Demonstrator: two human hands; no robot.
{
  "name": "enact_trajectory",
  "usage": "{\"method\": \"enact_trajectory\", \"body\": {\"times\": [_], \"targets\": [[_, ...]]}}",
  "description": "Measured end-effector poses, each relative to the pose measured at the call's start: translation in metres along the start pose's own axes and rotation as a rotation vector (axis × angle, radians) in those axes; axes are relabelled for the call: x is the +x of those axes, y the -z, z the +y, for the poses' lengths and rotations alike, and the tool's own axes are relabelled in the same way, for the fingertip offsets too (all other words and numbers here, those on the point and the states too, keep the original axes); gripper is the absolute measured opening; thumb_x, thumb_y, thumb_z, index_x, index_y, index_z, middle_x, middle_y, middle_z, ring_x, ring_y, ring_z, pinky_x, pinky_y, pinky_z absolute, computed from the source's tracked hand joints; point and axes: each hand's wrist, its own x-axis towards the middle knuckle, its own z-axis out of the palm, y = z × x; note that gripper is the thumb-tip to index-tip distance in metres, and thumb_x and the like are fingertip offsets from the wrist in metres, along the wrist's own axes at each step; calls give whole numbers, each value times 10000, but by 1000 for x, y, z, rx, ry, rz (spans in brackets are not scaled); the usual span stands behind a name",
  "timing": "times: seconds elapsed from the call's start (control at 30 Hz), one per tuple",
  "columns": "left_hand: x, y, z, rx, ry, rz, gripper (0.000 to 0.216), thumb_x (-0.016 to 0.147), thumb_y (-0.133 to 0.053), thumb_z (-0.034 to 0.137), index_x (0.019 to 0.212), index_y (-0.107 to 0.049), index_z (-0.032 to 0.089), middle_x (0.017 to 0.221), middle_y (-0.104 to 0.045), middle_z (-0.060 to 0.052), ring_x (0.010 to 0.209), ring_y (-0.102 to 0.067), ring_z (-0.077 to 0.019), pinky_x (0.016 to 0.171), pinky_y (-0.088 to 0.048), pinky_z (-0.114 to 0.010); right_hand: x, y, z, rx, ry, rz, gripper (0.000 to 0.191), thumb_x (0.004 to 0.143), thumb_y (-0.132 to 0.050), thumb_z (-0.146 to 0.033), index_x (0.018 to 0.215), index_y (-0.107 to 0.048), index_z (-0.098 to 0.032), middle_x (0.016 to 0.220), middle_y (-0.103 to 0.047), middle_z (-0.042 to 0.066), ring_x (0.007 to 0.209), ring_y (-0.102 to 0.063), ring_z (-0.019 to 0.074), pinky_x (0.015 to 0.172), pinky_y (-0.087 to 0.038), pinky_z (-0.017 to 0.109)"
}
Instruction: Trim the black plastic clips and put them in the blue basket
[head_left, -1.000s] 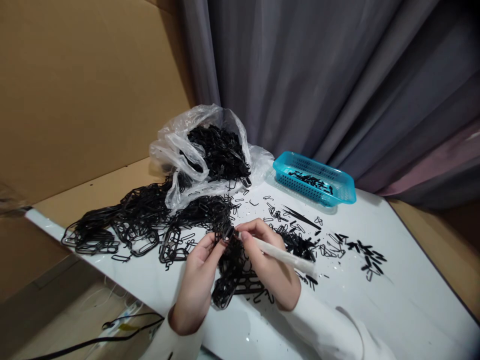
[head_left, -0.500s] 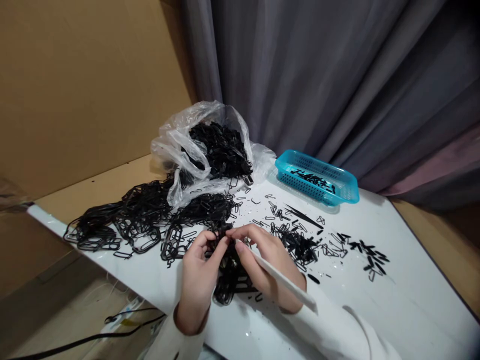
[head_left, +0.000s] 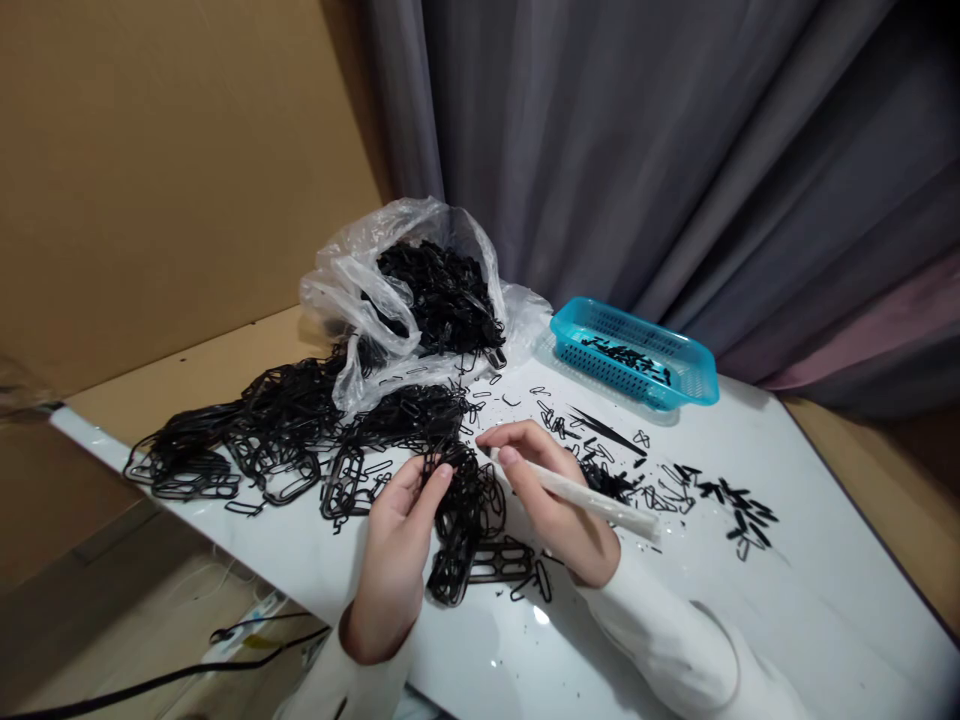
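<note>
My left hand (head_left: pixel 395 545) pinches a tangled sheet of black plastic frames (head_left: pixel 465 520) that hangs down onto the white table (head_left: pixel 787 600). To its right, my right hand (head_left: pixel 551 495) grips a white pen-shaped tool (head_left: pixel 592 498) like a pencil, its tip close to the top of the black frames. Both hands are closed. Small loose black plastic pieces (head_left: pixel 720 500) lie scattered just right of my right hand.
A clear plastic bag (head_left: pixel 390 290) full of black frames sits behind my hands, with a long heap of more frames (head_left: pixel 247 440) spilling left. A turquoise basket (head_left: pixel 634 355) holding a few black bits stands at the back right. Grey curtain behind, cardboard wall left.
My right hand has shifted right and away from my left, and the white tool now lies flatter. My left hand keeps hold of the black frames.
</note>
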Motion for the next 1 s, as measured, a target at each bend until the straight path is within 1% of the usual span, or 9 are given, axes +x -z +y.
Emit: {"method": "enact_trajectory", "body": {"times": [0.13, 0.3, 0.47, 0.6, 0.73, 1.0], "targets": [[0, 0, 1, 8, -28, -14, 258, 754, -742, 402, 873, -653, 190, 883, -682, 9, 868, -580, -155, 794, -438, -229, 2, 0, 0, 97, -10, -78, 132, 924, -521, -292, 997, -612, -230, 1084, -677, 39, 987, -631, 173, 876, -489, 344], [0, 2, 0, 27, -17, -11, 276, 762, -731, 418, 885, -666, 180, 895, -691, -3, 905, -584, -171, 820, -436, -239, 1, -3, 1, 139, -39, -71, 133, 910, -541, -279, 992, -627, -221, 1065, -687, 47, 986, -639, 176, 882, -501, 357], [-1, 2, 0, 34, -26, -17, 278, 778, -718, 412, 924, -677, 179, 887, -695, -3, 884, -587, -172, 812, -436, -243, 2, -2, 0, 159, -57, -62, 143, 906, -540, -285, 975, -641, -211, 998, -695, 49, 940, -645, 170, 831, -517, 342], [-1, 2, 0, 49, -42, -34, 258, 797, -704, 406, 918, -685, 179, 872, -696, 0, 851, -586, -162, 785, -440, -232, 1, -2, 0, 138, -65, -66, 152, 912, -530, -281, 987, -640, -209, 996, -695, 48, 930, -643, 167, 816, -510, 333], [-1, 4, -2, 53, -61, -66, 250, 823, -681, 405, 934, -688, 181, 890, -700, -8, 875, -597, -167, 782, -448, -230, 0, -3, 1, 95, -72, -75, 138, 905, -532, -256, 1000, -626, -223, 996, -689, 35, 896, -636, 158, 759, -504, 303], [-3, 3, -3, 5, -18, -136, 260, 831, -679, 403, 978, -671, 189, 915, -706, -13, 886, -621, -175, 740, -477, -232, 0, -3, -1, -23, -22, -68, 112, 897, -523, -207, 956, -617, -218, 862, -680, -11, 723, -607, 100, 666, -469, 231]]}}
